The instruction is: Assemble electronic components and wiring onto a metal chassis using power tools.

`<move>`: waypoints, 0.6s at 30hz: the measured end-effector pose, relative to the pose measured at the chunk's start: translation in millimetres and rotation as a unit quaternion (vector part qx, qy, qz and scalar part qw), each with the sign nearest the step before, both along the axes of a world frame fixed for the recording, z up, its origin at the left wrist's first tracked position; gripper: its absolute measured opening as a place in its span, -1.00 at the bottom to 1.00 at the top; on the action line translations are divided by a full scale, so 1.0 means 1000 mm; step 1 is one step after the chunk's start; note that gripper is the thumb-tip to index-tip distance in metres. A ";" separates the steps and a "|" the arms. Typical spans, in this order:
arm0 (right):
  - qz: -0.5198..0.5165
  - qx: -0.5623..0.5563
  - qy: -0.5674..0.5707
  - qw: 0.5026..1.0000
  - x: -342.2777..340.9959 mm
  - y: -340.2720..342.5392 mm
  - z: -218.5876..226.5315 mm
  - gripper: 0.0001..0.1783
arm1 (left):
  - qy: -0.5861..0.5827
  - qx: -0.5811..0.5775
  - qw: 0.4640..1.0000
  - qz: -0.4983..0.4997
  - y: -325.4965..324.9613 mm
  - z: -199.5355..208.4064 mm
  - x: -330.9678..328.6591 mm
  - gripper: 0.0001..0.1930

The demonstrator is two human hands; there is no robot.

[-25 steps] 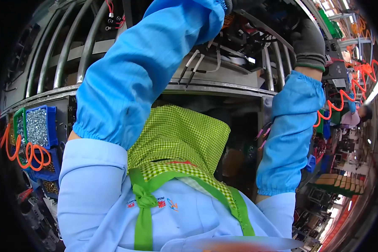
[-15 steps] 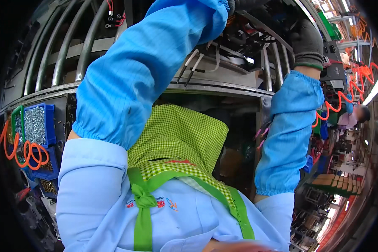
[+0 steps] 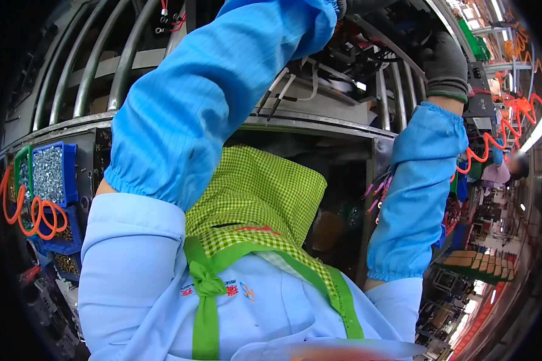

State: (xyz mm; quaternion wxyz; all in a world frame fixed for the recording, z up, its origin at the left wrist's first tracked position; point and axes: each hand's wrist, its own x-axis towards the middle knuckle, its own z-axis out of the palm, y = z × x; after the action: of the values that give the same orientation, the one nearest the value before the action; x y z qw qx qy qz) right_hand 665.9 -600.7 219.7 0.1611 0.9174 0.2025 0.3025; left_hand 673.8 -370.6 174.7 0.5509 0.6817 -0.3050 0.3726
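My left hand [image 3: 367,5], in a dark glove, reaches to the top edge over an open assembly with dark parts and wires [image 3: 367,57]. The frame edge cuts it off, so its fingers are hidden. At the upper right my right hand [image 3: 447,67], in a grey knitted glove, is curled beside a slanting metal bar [image 3: 391,43]. What its fingers close on is too dark to make out. Blue sleeve covers [image 3: 186,102] are on both forearms. Two cable ends with pale sleeves [image 3: 277,90] stick out over the near edge of the assembly.
Metal rollers [image 3: 93,66] lie at the upper left. Blue bins of small metal fasteners [image 3: 48,174] stand at the left beside a coiled orange hose [image 3: 39,216]. Another orange coiled hose [image 3: 506,129] hangs at the right. A person [image 3: 500,171] is farther off there.
My arms and both gloved hands have shifted very slightly to the right in the picture. The right hand stays curled by the metal bar. The distant person has moved a little.
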 end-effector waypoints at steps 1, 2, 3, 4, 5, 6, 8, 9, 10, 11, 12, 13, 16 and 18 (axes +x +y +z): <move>-0.008 -0.006 0.011 1.000 -0.004 0.004 0.002 -0.70 | 0.001 -0.001 1.000 0.001 0.000 -0.001 0.001 -0.39; -0.016 -0.012 0.022 1.000 -0.007 0.006 0.003 -0.69 | -0.007 0.007 1.000 0.014 0.000 -0.002 0.003 -0.39; -0.017 -0.013 0.024 1.000 -0.004 0.004 0.001 -0.69 | -0.016 0.014 0.999 0.027 -0.001 -0.003 0.004 -0.40; -0.013 -0.011 0.016 1.000 -0.001 0.002 0.002 -0.70 | -0.017 0.014 0.999 0.030 0.001 -0.001 0.003 -0.40; -0.010 -0.010 0.008 1.000 0.002 0.001 0.003 -0.71 | -0.011 0.015 1.000 0.021 0.003 0.001 0.001 -0.39; -0.008 -0.011 0.009 1.000 0.002 0.002 0.002 -0.71 | -0.004 0.014 1.000 0.011 0.004 0.000 0.000 -0.39; 0.061 0.028 0.017 0.998 0.000 0.002 0.000 -0.73 | 0.019 0.014 0.999 0.031 0.003 -0.002 -0.002 -0.39; 0.059 0.028 0.017 0.998 0.003 -0.001 -0.001 -0.73 | 0.039 0.015 0.998 0.045 0.000 -0.001 -0.002 -0.39; 0.048 -0.013 -0.006 0.999 0.007 -0.002 -0.002 -0.73 | 0.039 0.015 0.998 0.044 -0.002 -0.002 0.001 -0.39; 0.037 -0.053 -0.029 0.997 0.009 -0.005 -0.002 -0.74 | 0.025 0.010 0.999 0.029 -0.003 -0.002 0.006 -0.39; 0.038 -0.053 -0.027 0.997 0.008 -0.003 -0.003 -0.74 | 0.012 0.004 1.000 0.015 -0.002 -0.002 0.005 -0.39; 0.014 -0.052 -0.028 0.998 0.007 -0.001 -0.002 -0.74 | 0.014 0.003 1.000 0.016 -0.001 -0.002 0.004 -0.39; 0.010 -0.021 -0.059 0.998 0.002 0.009 -0.010 -0.73 | 0.017 0.021 1.000 0.002 0.004 -0.001 0.001 -0.38; 0.030 0.009 -0.088 0.996 0.002 0.010 -0.018 -0.72 | 0.020 0.008 1.000 -0.013 0.006 -0.001 0.000 -0.35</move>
State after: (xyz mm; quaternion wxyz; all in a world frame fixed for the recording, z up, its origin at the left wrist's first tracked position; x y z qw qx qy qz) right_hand 668.1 -591.2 201.5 0.1613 0.8820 0.2122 0.3885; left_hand 673.8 -364.8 174.1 0.5565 0.6891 -0.3055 0.3494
